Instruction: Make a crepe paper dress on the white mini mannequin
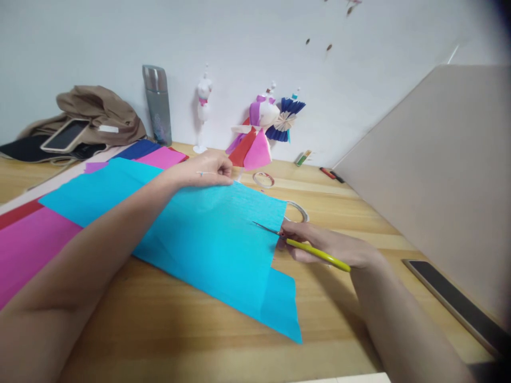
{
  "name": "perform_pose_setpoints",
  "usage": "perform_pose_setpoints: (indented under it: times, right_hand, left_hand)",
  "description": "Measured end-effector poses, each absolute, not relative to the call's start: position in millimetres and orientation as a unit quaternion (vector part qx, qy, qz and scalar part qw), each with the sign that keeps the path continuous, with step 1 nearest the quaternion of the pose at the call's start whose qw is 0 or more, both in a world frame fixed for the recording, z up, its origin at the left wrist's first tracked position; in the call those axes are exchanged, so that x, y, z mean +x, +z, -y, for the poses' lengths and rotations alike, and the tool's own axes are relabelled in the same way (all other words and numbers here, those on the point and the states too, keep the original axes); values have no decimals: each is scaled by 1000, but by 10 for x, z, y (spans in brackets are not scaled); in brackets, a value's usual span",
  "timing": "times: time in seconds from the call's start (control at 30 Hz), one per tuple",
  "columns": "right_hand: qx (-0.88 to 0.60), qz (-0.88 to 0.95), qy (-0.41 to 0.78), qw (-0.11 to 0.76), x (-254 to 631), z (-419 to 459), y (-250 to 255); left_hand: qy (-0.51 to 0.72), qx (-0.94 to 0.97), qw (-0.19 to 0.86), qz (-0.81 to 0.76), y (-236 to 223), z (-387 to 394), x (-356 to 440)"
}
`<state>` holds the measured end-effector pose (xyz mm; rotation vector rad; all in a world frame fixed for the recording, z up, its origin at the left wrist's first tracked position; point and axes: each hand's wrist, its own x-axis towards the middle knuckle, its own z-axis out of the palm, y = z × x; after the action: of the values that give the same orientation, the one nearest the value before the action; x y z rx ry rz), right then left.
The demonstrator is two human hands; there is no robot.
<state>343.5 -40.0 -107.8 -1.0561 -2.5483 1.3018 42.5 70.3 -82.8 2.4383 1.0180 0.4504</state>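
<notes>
A wide sheet of bright blue crepe paper (pixel 215 234) stretches across the table in front of me, with a lower corner hanging out to the right. My left hand (pixel 211 167) is closed on its far edge, thumb and fingers pinched together. From the right, my right hand (pixel 305 239) grips yellow-handled scissors (pixel 319 256). One pointed blade lies over the paper near its right edge; the other blade is hidden, probably beneath the sheet. Part of the right hand's fingers sits behind the handle.
Pink paper (pixel 35 255) and other coloured sheets lie at left. Behind stand a grey bottle (pixel 158 106), a white dress form (pixel 203 106) and paper-dressed figures (pixel 259 127). Tape rolls (pixel 305 213) lie beyond my right hand; a dark phone-like slab (pixel 447 303) is by the right partition (pixel 439 159).
</notes>
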Motion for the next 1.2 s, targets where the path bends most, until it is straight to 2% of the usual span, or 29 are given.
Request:
perform_pose_setpoints:
  times: [0.33,0.57,0.77,0.97,1.2]
  right_hand:
    - [-343,828,440,58,3374,376,-1164]
    - [-396,784,474,60,3335,373,-1144]
    - [-454,791,406,55,3351,379,-1116]
    - [-393,795,455,83,3359,369,-1098]
    - [-348,837,417,66,3458,415,-1056]
  left_hand:
    - [164,893,211,-361,-824,-699,434]
    - [170,899,208,-345,-835,-713,430]
    - [152,906,211,-335,-846,-736,421]
    - [93,910,252,-315,-843,-752,391]
    - [103,916,307,-236,-871,-757,400]
